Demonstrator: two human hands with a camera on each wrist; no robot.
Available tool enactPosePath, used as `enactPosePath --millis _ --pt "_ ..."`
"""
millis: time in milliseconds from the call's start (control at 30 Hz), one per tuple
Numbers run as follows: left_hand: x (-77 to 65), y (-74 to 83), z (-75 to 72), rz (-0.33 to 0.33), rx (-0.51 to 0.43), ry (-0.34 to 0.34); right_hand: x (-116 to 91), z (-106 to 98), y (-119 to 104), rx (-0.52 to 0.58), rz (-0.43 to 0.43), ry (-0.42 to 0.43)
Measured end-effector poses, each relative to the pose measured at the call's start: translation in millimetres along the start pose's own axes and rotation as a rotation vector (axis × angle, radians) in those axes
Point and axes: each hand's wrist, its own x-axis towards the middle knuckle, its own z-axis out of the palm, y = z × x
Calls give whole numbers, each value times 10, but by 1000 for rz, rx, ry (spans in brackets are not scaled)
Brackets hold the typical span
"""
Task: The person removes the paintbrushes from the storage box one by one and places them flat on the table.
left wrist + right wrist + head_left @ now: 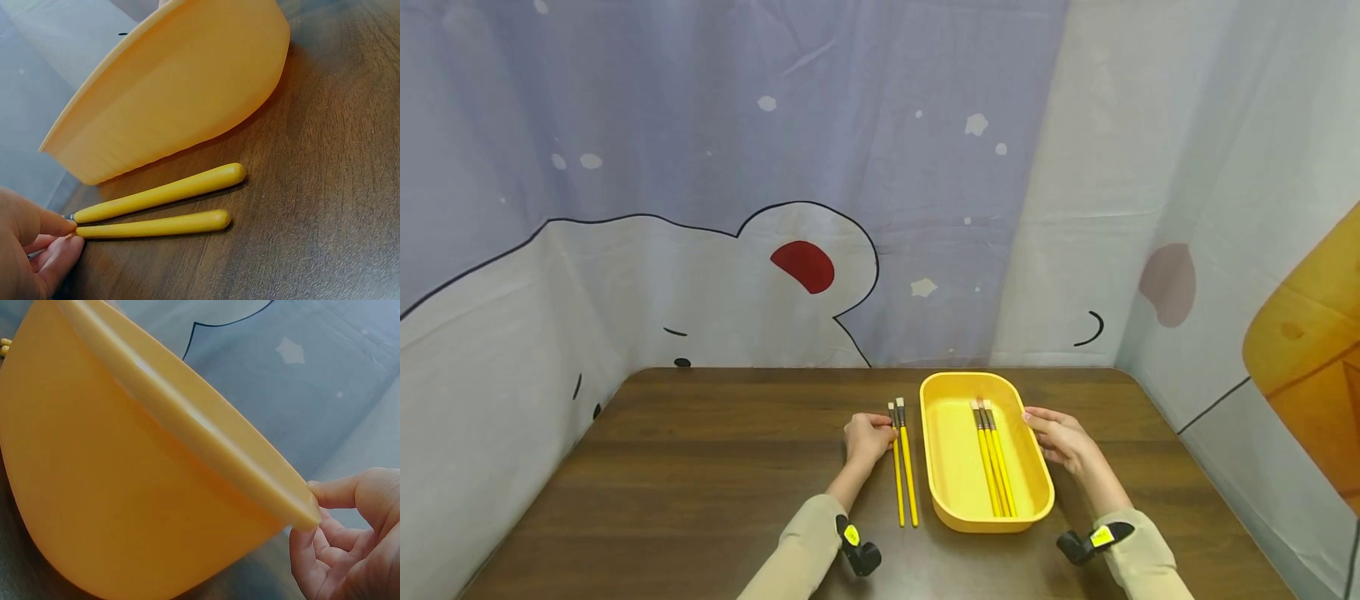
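Observation:
Two flat paintbrushes with yellow handles lie side by side on the table, left of a yellow plastic tray point(946, 479). My left hand point(867, 439) pinches the left paintbrush point(156, 225) near its metal collar, between thumb and fingers. Close beside it is the other paintbrush point(909, 479), its collar partly behind my fingertips in the left wrist view. Inside the tray several more paintbrushes point(995, 467) lie together, pale bristles toward the far end. At the tray's right side, my right hand point(1066, 442) holds the rim point(250, 494), thumb on top and fingers curled below.
The brown wooden table point(700, 483) extends widely to the left of the brushes. A printed curtain point(940, 183) hangs along its back edge and at both sides. Each sleeve carries a small black wrist camera point(859, 550).

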Motion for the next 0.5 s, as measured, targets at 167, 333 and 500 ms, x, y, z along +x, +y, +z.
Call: enactPosePath --millis 167,333,500 --pt "1 -1 23 -4 31 20 2 -1 4 1 -3 3" --pt "6 -16 45 -2 39 35 7 0 17 6 -7 4" --pt "-3 -15 44 5 9 25 7 0 21 3 -6 7"
